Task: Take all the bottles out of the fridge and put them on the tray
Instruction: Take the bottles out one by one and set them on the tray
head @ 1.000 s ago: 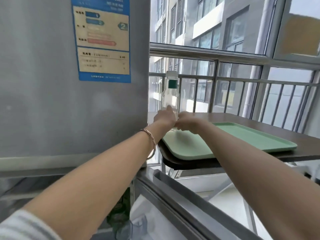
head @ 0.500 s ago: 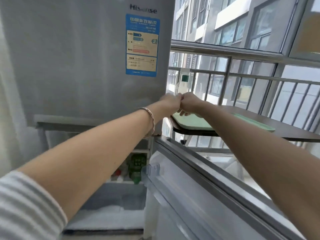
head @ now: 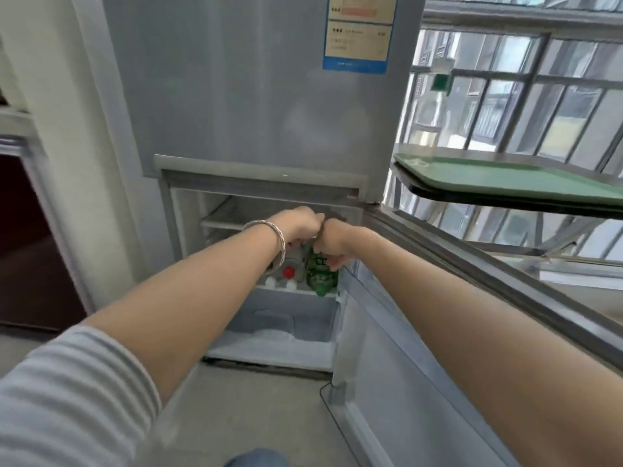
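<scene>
Right hand (head: 332,242): your fingers (head: 333,263) curl at the upper part of the green bottle (head: 320,274); a full hold is not clear.
Left hand (head: 300,224): knuckles touch your right hand; fingers bent, and you cannot tell what they hold.
Other bottles: a red-capped bottle (head: 288,273) stands just below your left fingers, inside the fridge (head: 263,96).
Tray (head: 505,176): well above and right of your fingers, with 1 clear bottle (head: 435,109) on it.
Handling: likely full, heavy, cold, perhaps slick; wrap the body rather than the cap.
</scene>
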Demonstrator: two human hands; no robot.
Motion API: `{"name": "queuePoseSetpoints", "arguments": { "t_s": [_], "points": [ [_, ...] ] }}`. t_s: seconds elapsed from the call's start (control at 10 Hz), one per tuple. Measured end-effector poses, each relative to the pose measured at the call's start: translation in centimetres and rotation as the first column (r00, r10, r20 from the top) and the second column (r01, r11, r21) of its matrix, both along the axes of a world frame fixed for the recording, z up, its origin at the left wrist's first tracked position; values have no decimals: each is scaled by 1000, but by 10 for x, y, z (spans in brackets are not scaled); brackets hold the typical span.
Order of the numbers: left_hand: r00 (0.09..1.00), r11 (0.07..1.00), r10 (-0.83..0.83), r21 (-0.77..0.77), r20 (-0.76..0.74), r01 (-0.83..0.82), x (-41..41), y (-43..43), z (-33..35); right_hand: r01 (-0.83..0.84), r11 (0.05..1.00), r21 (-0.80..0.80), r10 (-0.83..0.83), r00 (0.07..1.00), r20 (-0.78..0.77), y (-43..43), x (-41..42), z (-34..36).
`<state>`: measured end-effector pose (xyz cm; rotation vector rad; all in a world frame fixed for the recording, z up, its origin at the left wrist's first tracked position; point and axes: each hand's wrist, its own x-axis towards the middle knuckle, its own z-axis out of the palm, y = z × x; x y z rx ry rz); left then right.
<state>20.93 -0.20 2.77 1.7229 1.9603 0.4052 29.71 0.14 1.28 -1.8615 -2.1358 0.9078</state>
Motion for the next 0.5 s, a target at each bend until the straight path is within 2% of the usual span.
{"name": "queuePoseSetpoints", "arguments": {
  "t_s": [0.2, 0.3, 0.5],
  "points": [
    [1000, 995, -8, -97, -14, 7, -37, 49, -61, -49, 994, -102, 65, 985, 162, 51, -40, -60],
    [999, 991, 27, -135, 29, -23, -51, 83, -95, -117, 984, -133, 148, 955, 257, 81, -53, -78],
    [975, 977, 152, -171, 160, -124, -66, 132, -154, -150, 979, -138, 193, 897, 397, 131, -73, -121]
  ]
}}
